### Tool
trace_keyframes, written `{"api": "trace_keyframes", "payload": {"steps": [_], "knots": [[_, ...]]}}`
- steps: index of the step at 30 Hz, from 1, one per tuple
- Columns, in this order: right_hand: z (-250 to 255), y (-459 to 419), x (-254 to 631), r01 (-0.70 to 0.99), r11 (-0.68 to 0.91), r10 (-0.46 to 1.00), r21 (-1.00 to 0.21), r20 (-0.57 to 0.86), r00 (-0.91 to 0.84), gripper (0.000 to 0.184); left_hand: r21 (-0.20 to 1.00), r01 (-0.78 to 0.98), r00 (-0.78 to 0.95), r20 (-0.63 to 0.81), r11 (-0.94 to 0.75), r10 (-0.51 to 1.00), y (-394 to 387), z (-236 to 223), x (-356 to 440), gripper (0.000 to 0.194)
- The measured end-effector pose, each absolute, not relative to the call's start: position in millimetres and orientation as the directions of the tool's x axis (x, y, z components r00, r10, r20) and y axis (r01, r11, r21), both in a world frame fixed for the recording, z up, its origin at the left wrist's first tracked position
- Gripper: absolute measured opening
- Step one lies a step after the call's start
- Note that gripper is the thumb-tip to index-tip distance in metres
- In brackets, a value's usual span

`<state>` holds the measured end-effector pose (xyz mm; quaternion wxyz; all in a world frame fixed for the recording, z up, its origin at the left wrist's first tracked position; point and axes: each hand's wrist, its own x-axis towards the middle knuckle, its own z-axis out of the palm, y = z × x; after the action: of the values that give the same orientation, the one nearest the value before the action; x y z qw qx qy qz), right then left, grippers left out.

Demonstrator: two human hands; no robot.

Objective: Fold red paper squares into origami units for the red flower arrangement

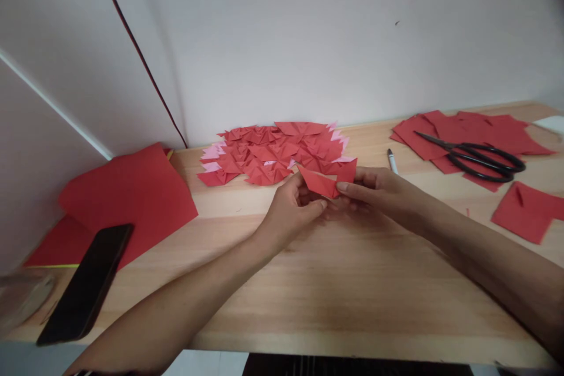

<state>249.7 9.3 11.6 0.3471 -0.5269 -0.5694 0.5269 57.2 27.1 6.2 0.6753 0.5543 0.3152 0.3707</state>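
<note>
Between my two hands is a folded red paper piece (318, 183), lifted a little over the wooden table. My left hand (294, 202) pinches its left and lower edge, the thumb pointing toward the fold. On the other side my right hand (370, 187) grips the paper, thumb pressed on the front near its middle and fingers behind, partly hidden. Just beyond the hands lies a pile of folded red and pink paper pieces (268, 151), set in overlapping rows against the wall.
Scissors with black handles (480, 158) rest on red paper squares (502, 129) at the right. More red squares (522, 214) lie nearer. A white marker (392, 160) stands out behind my right hand. Leftward are large red sheets (132, 200) and a black phone (86, 285).
</note>
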Motion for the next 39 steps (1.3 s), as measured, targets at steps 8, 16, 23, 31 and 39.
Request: {"api": "trace_keyframes", "payload": {"steps": [8, 16, 23, 31, 39], "knots": [[19.8, 9.0, 252.5, 0.274, -0.120, 0.946, -0.954, -0.194, -0.259, 0.032, 0.987, -0.151, 0.657, 0.058, 0.056, 0.752, 43.1, 5.6, 48.2, 0.024], [7.6, 5.3, 241.9, 0.173, -0.149, 0.942, -0.974, -0.192, -0.274, 0.024, 0.980, -0.130, 0.663, -0.025, 0.148, 0.748, 37.1, 3.0, 53.5, 0.028], [10.0, 3.0, 239.9, 0.164, -0.134, 0.946, -0.977, -0.175, -0.273, 0.019, 0.967, -0.134, 0.667, -0.075, 0.218, 0.741, 37.5, 0.2, 52.8, 0.038], [8.6, 3.9, 241.5, 0.173, -0.133, 0.939, -0.976, -0.180, -0.293, 0.024, 0.967, -0.145, 0.660, -0.062, 0.208, 0.749, 37.2, -1.3, 52.9, 0.037], [9.4, 3.9, 244.1, 0.191, -0.168, 0.941, -0.967, -0.215, -0.262, 0.029, 0.969, -0.213, 0.612, 0.032, 0.126, 0.790, 41.5, -3.7, 50.9, 0.024]]}}
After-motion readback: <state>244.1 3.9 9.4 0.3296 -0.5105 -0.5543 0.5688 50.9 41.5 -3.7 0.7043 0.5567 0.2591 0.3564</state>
